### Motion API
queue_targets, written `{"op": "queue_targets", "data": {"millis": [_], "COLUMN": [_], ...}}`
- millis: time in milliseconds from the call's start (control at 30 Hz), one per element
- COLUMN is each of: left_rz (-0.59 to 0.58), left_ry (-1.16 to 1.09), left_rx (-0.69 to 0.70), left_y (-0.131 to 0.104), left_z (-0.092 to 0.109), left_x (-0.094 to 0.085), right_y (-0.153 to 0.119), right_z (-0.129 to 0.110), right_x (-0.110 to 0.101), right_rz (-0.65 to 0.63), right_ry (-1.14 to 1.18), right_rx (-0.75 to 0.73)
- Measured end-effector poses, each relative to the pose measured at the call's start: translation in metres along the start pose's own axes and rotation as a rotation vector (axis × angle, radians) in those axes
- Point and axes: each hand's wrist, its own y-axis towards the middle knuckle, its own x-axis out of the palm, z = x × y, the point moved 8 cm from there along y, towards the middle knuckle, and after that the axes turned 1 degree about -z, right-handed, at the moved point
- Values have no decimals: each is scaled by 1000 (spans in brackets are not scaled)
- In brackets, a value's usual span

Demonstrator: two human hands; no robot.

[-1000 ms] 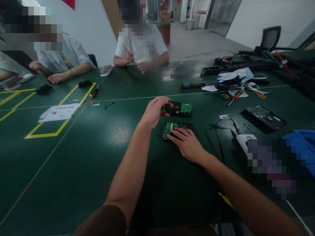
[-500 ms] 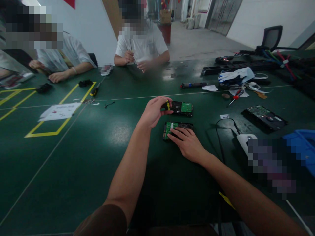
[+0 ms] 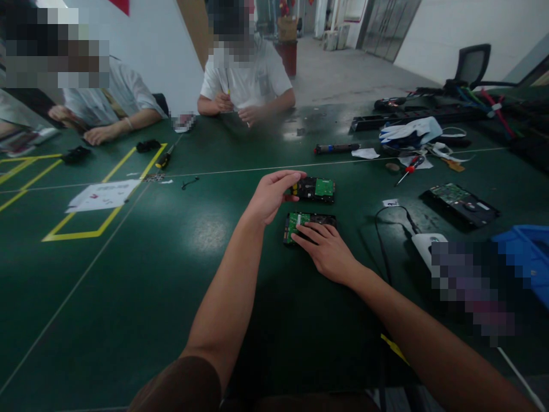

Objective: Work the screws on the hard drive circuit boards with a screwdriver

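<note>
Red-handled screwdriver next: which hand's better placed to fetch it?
Probably right: the right hand lies open on the near drive, closer to the screwdriver; the left hand is farther, fingers around something yellow.

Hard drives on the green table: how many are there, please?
3: the far hard drive beside the left hand, the near hard drive partly under the right hand, and the right-side hard drive near the blue bin. More may be hidden in blurred areas.
</note>
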Motion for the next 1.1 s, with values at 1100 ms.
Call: {"op": "queue_targets", "data": {"millis": [1100], "left_rz": [-3], "left_ry": [-82], "left_rx": [-5], "left_y": [0], "left_z": [3], "left_x": [3], "right_y": [0], "right_z": [0], "right_x": [-2], "right_rz": [-3], "right_ry": [12], "right_rx": [2]}}
